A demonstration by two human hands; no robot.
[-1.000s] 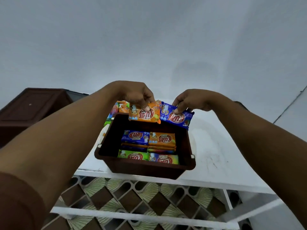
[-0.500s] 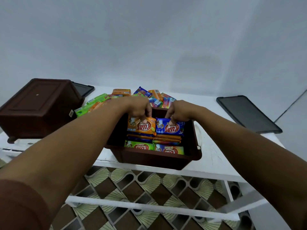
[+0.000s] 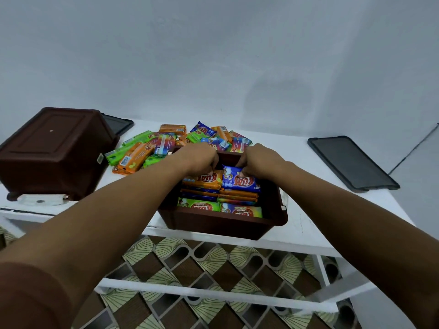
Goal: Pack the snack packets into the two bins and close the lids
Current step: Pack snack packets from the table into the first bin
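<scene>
At the near edge of the white counter (image 3: 308, 224), an open brown bin (image 3: 223, 224) holds rows of packets. Over its far end, the left hand (image 3: 199, 157) has its fingers clamped on an orange packet (image 3: 204, 180), and the right hand (image 3: 259, 160) pinches a blue packet (image 3: 240, 181) beside it. Just behind lies a heap of loose packets (image 3: 166, 143); a second brown bin (image 3: 52, 150) sits upturned at far left, a dark lid (image 3: 351, 160) at far right.
</scene>
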